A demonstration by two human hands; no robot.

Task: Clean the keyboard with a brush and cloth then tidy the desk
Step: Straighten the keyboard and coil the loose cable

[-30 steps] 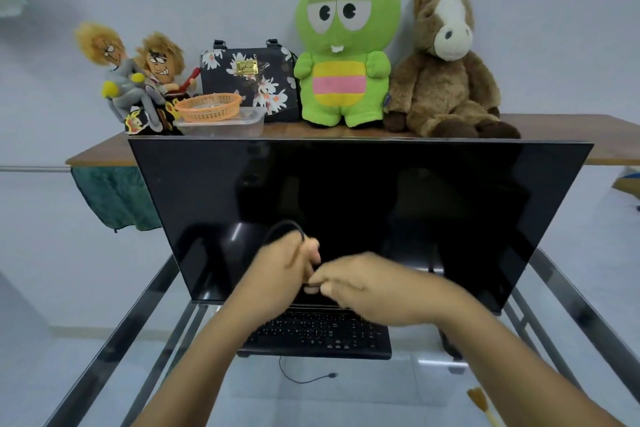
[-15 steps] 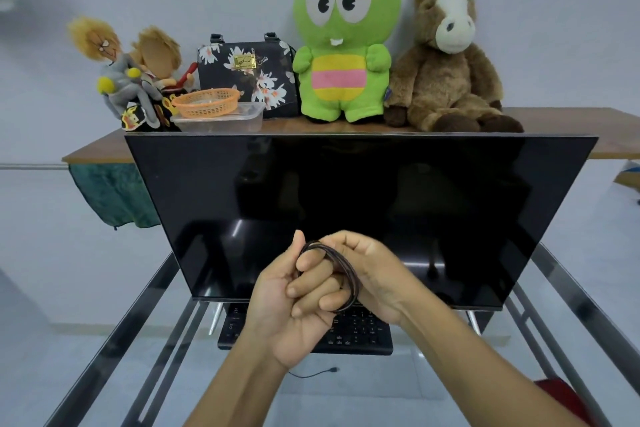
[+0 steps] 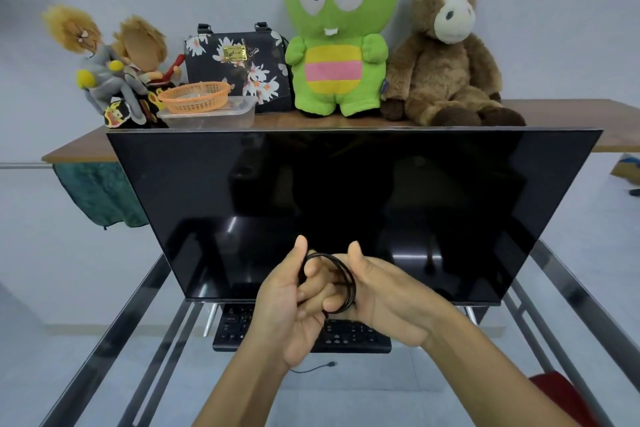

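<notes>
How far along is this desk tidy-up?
Seemingly done: brushing, since no brush shows and the keyboard sits tucked under the monitor. In hand: the left hand and right hand hold the black cable, looped round the right fingers. Left: its plug end trails loose on the glass desk.

Illumination is even, soft and bright. The monitor (image 3: 346,184) screen shows faint glare streaks. Wide-angle distortion bends the picture edges.
</notes>
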